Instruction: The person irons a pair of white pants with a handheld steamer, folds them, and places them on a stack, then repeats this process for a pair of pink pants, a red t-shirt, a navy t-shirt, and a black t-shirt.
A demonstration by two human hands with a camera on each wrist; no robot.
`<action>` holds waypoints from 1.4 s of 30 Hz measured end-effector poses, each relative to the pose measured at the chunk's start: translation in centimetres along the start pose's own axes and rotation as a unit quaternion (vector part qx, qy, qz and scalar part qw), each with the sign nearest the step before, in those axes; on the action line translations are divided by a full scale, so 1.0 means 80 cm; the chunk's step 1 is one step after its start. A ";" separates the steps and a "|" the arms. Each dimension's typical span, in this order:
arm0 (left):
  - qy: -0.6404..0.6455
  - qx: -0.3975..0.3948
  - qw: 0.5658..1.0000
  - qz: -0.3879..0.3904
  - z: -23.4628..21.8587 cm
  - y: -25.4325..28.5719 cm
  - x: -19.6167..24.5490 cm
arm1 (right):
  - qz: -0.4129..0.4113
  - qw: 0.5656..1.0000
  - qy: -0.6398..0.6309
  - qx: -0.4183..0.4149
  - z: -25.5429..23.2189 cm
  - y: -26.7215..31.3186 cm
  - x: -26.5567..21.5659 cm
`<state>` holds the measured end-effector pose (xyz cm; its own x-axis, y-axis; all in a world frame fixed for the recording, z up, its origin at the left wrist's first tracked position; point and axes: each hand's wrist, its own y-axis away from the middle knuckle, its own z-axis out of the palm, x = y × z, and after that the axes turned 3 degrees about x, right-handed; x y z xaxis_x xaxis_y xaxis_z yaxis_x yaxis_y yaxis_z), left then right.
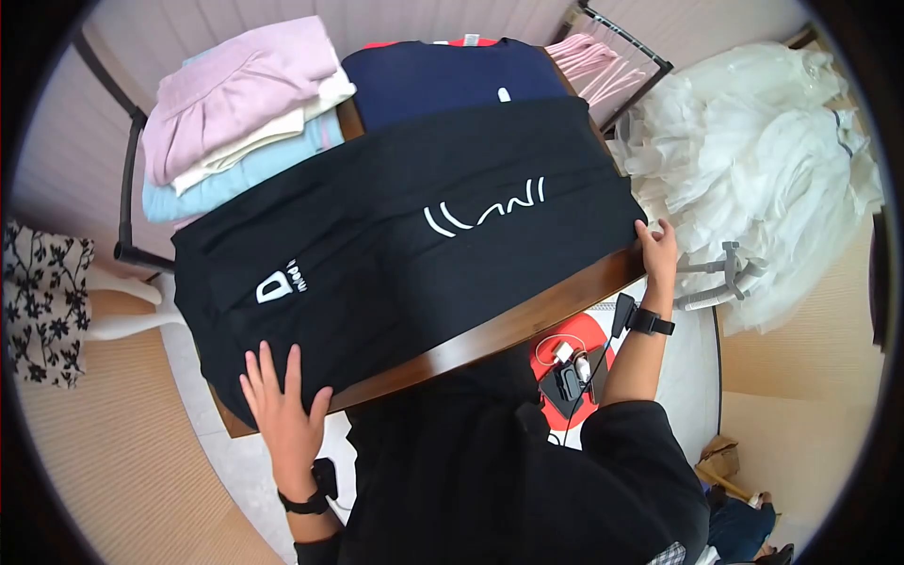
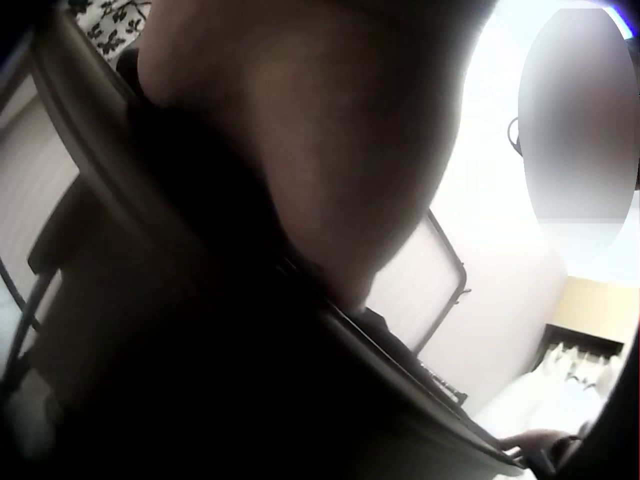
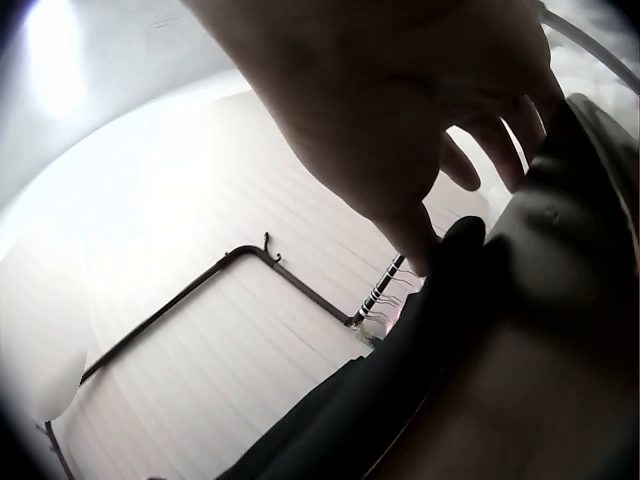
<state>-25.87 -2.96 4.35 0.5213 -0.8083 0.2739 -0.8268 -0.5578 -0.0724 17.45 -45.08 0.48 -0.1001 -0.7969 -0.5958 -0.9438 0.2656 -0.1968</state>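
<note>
A black garment with white lettering lies spread lengthwise over a brown wooden table. On its near left end rests my left hand, fingers spread and fairly straight; the left wrist view shows that hand large and dark at the table edge. At the garment's right corner is my right hand, its fingertips touching the cloth. In the right wrist view the right hand has its thumb against the black cloth, other fingers slightly bent; whether it pinches the cloth is unclear.
Folded pink, cream and light blue clothes are stacked at the back left. A navy garment lies behind the black one. Pink hangers hang on a rack, beside white tulle dresses. A red stool holding small devices stands below the table edge.
</note>
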 end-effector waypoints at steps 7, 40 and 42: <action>0.009 -0.050 0.998 -0.031 -0.022 -0.005 0.002 | -0.092 0.993 -0.058 -0.035 0.003 0.010 0.030; 0.429 -0.004 0.880 0.205 0.120 -0.207 0.470 | 0.042 0.877 -0.284 -0.386 0.057 -0.134 -0.180; 0.485 -0.023 0.857 0.171 0.116 -0.202 0.460 | -0.004 0.857 -0.242 -0.455 0.050 -0.137 -0.205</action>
<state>8.65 -25.44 6.72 -0.1561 -0.3739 0.9142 -0.9151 -0.2937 -0.2763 30.71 -32.79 9.30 -0.1572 -0.4203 -0.8937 -0.8210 -0.4474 0.3548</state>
